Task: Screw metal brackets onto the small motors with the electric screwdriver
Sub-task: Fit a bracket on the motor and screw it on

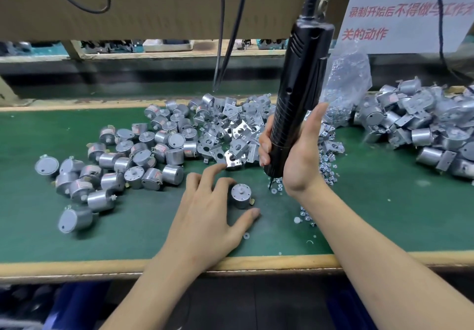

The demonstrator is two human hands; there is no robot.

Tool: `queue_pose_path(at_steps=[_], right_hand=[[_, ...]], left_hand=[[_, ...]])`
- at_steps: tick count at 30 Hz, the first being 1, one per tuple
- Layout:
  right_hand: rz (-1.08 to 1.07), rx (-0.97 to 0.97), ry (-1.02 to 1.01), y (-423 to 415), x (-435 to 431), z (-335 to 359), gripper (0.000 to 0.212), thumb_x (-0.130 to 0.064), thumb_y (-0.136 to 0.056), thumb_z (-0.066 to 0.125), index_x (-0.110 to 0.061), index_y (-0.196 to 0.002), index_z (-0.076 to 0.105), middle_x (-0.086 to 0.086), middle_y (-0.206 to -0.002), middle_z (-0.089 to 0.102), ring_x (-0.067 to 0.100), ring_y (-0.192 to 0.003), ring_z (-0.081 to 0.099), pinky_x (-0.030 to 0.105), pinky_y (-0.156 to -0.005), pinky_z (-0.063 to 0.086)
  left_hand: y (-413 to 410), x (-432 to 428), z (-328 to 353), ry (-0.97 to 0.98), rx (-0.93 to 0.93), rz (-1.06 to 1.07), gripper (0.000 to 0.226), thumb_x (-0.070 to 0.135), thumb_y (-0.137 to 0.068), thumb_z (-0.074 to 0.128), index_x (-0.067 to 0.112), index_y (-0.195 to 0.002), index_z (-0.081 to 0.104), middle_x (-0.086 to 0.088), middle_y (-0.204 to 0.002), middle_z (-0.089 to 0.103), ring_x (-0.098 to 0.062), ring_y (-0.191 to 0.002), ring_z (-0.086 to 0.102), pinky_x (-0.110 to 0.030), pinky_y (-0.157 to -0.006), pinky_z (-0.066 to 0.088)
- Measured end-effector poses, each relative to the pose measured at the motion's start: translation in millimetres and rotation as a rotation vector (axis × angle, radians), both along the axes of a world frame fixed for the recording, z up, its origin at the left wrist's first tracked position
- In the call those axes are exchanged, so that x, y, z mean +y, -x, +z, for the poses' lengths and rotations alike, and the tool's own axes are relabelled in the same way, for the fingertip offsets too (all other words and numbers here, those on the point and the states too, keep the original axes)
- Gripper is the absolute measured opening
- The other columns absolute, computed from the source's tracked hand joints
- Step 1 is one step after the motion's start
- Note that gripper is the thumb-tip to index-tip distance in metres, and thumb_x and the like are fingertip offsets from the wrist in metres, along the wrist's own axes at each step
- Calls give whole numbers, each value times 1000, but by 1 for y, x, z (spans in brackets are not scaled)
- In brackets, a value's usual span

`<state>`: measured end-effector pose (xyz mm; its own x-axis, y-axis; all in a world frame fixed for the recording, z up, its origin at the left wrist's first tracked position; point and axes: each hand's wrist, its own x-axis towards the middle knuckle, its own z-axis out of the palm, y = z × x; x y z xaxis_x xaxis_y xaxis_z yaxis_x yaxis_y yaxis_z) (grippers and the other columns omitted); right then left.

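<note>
Many bare motors (133, 155) remain, a bracketed pile (423, 129) is finished — a lone motor (241, 196) is flanked by the spread left hand (207, 217), the electric screwdriver (297, 93) gripped by the right hand (302, 160).

You're at a factory assembly bench. The black electric screwdriver (300, 78) in your right hand (300, 160) hangs from an overhead cord. Left of that grip, small silver cylindrical motors (143, 155) and bent metal brackets (230, 129) heap on the green bench mat (128, 232). Right of it sit a clear plastic bag of screws (343, 78), a pile of bracketed motors (423, 124) and a white paper notice with red Chinese lettering (410, 22).
</note>
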<state>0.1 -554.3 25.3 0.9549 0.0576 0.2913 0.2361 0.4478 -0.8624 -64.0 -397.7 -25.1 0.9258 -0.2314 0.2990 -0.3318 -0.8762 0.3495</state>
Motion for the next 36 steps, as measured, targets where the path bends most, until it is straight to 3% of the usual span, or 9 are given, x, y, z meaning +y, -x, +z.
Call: queue_pose_path(at_steps=[4, 7, 9, 14, 20, 25, 31, 36], right_hand=[[-45, 19, 18, -2, -4, 0, 94, -99, -66, 39, -8, -84, 51, 3, -66, 48, 21, -46, 42, 28, -48, 39], [-60, 27, 15, 0, -5, 2, 84, -88, -73, 30, -7, -84, 50, 4, -66, 47, 21, -46, 41, 28, -48, 38], [-55, 4, 30, 2, -4, 4, 96, -101, -65, 41, -7, -84, 49, 4, -66, 46, 22, -46, 41, 29, -48, 38], [-18, -35, 41, 7, -3, 7, 100, -103, -51, 49, -8, -84, 50, 2, -64, 48, 22, -46, 42, 28, -48, 39], [-34, -23, 38, 8, -1, 8, 92, -97, -70, 37, -8, -86, 50, 4, -66, 47, 22, -47, 42, 28, -47, 39], [-30, -53, 72, 7, 1, 5, 95, -101, -58, 43, -10, -82, 51, 3, -63, 46, 22, -46, 41, 31, -48, 38], [-31, -38, 73, 4, 2, 3, 94, -103, -55, 44, -12, -80, 52, 4, -62, 46, 23, -46, 41, 29, -49, 39], [-22, -35, 62, 3, 2, 3, 95, -103, -53, 47, -12, -80, 52, 2, -62, 47, 22, -47, 42, 29, -48, 40]], left_hand=[[-5, -1, -2, -45, 33, -9, 76, 82, -77, 38, 27, -127, 53, 13, -157, 23, -19, -114, 31, -37, -102, 37], [-6, -2, -2, -59, 32, -20, 79, 84, -77, 37, 29, -132, 50, 15, -156, 25, -18, -115, 30, -37, -103, 37], [-5, -2, -2, -55, 13, -19, 79, 82, -78, 39, 26, -133, 51, 14, -152, 33, -18, -115, 32, -37, -103, 38], [-5, -4, 0, -28, -30, -15, 78, 76, -80, 45, 15, -128, 58, 7, -130, 46, -19, -116, 36, -36, -103, 40], [-4, -4, 1, 81, -160, 8, 64, 65, -81, 57, 10, -113, 66, 2, -114, 54, -18, -110, 42, -24, -96, 37], [-4, -3, 5, 245, -210, 119, 45, 53, -89, 54, 12, -99, 70, 4, -104, 59, -19, -103, 52, -18, -92, 32], [-6, -1, 5, 261, -214, 211, 7, 17, -90, 64, 13, -85, 67, 4, -88, 60, -21, -83, 54, -20, -76, 31], [-6, 0, 6, 234, -147, 222, 10, 16, -83, 71, 19, -88, 62, 10, -83, 55, -16, -76, 48, -20, -68, 25]])
